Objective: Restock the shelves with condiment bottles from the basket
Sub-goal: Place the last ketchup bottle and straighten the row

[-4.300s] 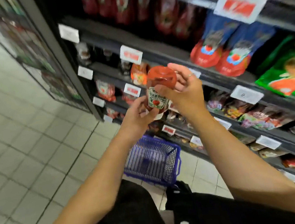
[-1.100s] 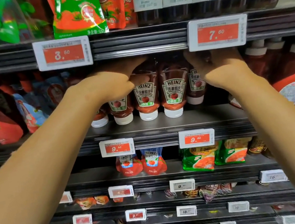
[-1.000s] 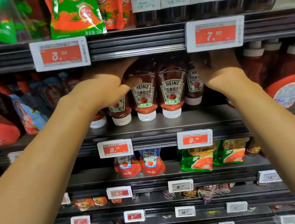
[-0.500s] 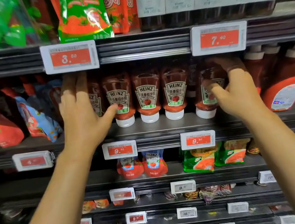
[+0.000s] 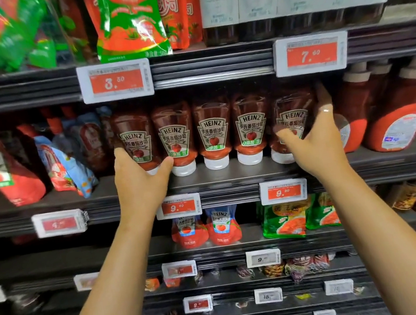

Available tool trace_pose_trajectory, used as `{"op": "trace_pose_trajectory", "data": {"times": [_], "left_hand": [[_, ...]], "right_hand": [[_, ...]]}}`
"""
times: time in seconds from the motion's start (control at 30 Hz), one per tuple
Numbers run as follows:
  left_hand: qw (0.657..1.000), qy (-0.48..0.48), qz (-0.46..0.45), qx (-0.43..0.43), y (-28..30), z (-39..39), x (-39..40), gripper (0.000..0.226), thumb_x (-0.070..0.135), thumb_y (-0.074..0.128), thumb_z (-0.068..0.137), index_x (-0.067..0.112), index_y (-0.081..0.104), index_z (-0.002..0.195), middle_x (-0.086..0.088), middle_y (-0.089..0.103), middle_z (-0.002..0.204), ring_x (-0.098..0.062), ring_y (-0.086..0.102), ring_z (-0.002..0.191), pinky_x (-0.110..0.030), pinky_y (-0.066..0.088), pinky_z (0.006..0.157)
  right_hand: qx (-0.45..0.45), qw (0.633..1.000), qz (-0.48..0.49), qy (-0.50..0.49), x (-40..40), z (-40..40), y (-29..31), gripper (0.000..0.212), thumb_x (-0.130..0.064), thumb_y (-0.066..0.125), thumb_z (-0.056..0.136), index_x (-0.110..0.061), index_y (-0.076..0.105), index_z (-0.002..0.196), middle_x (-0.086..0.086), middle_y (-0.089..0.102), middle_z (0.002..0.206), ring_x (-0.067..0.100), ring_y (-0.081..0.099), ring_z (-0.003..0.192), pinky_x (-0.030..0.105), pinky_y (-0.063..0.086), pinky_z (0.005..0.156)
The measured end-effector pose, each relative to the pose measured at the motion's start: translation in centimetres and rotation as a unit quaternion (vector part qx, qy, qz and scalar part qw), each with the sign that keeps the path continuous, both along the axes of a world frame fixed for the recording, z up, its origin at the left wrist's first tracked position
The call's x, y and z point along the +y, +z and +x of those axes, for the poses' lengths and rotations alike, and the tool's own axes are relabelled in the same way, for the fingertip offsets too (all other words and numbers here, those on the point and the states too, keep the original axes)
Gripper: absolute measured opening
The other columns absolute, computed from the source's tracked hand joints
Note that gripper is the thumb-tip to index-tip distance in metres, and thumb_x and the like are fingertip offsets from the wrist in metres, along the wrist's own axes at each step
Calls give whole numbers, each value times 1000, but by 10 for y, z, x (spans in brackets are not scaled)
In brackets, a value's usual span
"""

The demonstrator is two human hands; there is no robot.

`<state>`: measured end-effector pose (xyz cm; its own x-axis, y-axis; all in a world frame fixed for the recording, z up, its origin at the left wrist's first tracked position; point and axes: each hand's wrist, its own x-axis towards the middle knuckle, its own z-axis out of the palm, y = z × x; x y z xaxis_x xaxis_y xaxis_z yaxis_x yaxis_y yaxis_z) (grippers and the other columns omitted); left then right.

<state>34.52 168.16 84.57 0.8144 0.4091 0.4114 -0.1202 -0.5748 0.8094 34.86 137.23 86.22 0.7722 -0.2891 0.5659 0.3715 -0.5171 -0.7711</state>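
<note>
Five bottles [image 5: 213, 132] stood cap-down on the shelf [image 5: 231, 178]. The left hand [image 5: 139, 179] cupped the leftmost, the right hand [image 5: 314, 142] the rightmost (labels forward); squeezing gently inward would best close gaps.

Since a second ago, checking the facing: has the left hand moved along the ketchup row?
Yes. The left hand has shifted left and down, from the bottle tops under the 3.50 tag to the leftmost Heinz bottle.

Both hands have dropped from the bottle tops: left hand [image 5: 139, 179] now cups the nine o'clock end bottle [image 5: 136, 140], right hand [image 5: 315, 139] the three o'clock end bottle [image 5: 291, 121].
</note>
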Motion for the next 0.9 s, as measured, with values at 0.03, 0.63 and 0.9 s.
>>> {"op": "trace_pose_trajectory", "data": {"times": [0.03, 0.63, 0.9], "left_hand": [[1000, 1, 0, -3, 0, 0, 0, 81, 42, 85, 76, 5, 40, 132, -12, 55, 134, -30, 54, 125, -49, 48, 103], [997, 46, 52, -35, -10, 2, -12, 76, 53, 86, 69, 17, 44, 120, -3, 53, 123, -20, 54, 112, -37, 48, 91], [994, 46, 85, -50, -19, -13, -12, 87, 46, 80, 81, 13, 33, 146, 2, 39, 146, -8, 37, 132, -29, 34, 109]], "right_hand": [[13, 1000, 3, 0, 1, 0, -6, 93, -25, 81, 84, -20, 23, 156, -7, 55, 126, 1, 54, 108, -7, 35, 80], [52, 999, -13, -4, -2, 8, -30, 77, -31, 81, 84, -19, 34, 143, -3, 60, 126, 12, 58, 109, 17, 44, 86], [71, 996, -51, 0, -5, -4, -32, 83, -26, 81, 83, -18, 30, 149, 8, 53, 140, 28, 56, 126, 46, 50, 104]]}}
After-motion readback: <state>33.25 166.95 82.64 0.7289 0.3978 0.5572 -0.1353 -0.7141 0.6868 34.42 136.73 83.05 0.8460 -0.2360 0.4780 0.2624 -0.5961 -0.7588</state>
